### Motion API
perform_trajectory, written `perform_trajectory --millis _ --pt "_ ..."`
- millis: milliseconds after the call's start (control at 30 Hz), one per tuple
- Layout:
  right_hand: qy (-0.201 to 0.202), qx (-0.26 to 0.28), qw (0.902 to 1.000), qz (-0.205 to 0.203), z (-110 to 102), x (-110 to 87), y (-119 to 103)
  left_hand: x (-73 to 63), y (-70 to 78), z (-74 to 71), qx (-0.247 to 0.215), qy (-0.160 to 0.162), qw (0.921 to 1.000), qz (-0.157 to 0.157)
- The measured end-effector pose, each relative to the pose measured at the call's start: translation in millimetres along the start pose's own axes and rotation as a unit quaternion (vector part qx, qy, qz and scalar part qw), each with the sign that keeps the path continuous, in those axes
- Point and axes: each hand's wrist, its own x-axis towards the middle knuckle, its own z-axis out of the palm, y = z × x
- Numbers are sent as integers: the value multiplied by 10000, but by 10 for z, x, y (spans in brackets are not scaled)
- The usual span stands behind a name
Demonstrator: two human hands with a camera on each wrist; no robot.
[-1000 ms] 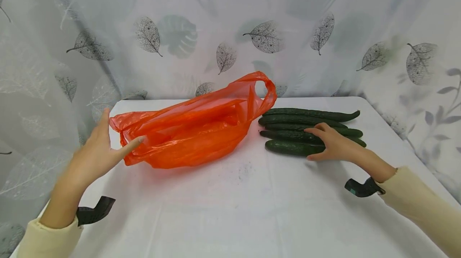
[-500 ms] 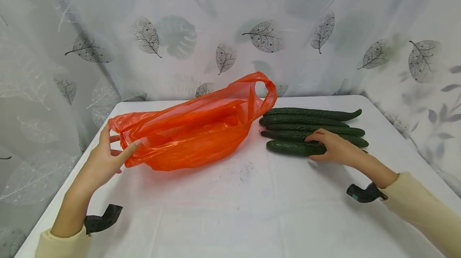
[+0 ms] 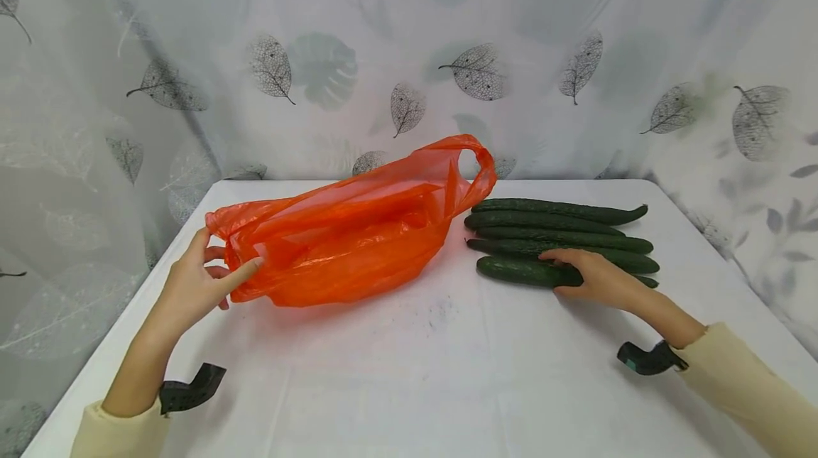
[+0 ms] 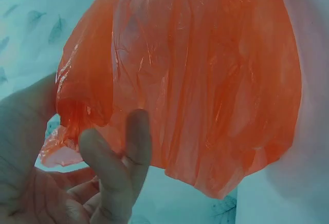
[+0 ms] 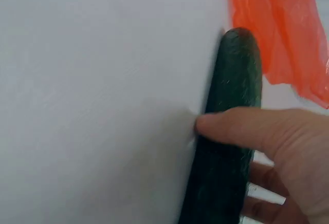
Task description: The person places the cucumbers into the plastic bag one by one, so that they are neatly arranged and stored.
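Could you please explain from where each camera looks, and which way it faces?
Head: worn on the head, facing forward and down over the white table; the left hand, the right hand and both sleeves show.
Left wrist: worn on that wrist, facing the orange bag, with the leaf-print backdrop beyond; the left hand's fingers show.
Right wrist: worn on that wrist, facing down at the nearest cucumber; the right hand's fingers show.
Shared: head and right wrist both show the nearest cucumber and the orange bag.

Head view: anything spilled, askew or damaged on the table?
One oddity: a smudge of dark specks stands out against the white table, nearer the camera than the gap between the orange plastic bag and cucumbers. Can't tell whether it's dirt.
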Motion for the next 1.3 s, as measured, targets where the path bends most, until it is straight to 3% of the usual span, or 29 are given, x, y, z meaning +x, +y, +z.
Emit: perform_trajectory --millis 200,467,767,1300 --pt "475 103 9979 -440 52 -59 100 8 10 6 -287 335 9990 79" --pt "921 132 9922 -826 117 -131 193 38 -49 55 -569 397 9975 152" --pt "924 -29 9931 -722 114 -147 160 28 -37 75 -605 568 9962 259" --pt "993 -5 9937 -512 86 -174 100 32 -31 94 -537 530 9967 299"
